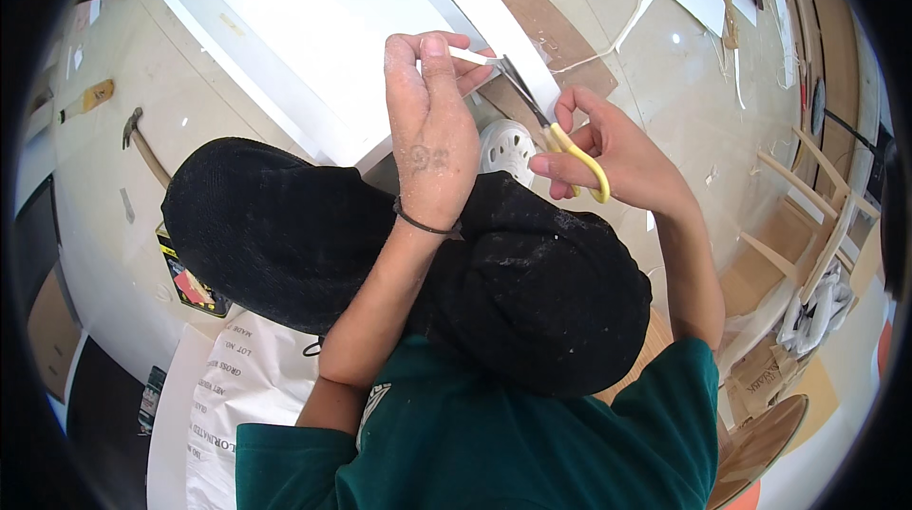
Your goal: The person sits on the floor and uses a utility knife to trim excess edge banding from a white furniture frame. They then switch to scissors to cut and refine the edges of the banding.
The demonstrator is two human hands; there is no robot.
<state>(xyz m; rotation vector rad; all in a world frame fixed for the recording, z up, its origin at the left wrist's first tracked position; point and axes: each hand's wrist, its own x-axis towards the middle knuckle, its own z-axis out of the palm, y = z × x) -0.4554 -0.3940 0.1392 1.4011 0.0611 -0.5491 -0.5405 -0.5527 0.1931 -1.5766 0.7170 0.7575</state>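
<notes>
My left hand [432,135], a thin band on its wrist, pinches a narrow white strip [465,55] between thumb and fingers. The strip's end points right, toward the scissors. My right hand [622,154] grips these scissors [560,137] by their yellow handles, the dark blades pointing up and left. The blade tips meet the strip's end; whether they are closed on it I cannot tell. Just beyond both hands lies a large white box-shaped furniture piece [494,2] with raised sides. A white clog with holes [508,149] shows between my forearms.
A hammer [138,137] and a yellow-handled tool [90,100] lie on the tiled floor at left. A white printed sack [242,396] is at lower left. White strips and offcuts [655,2] litter the upper right. A wooden frame with legs [817,192] stands at right.
</notes>
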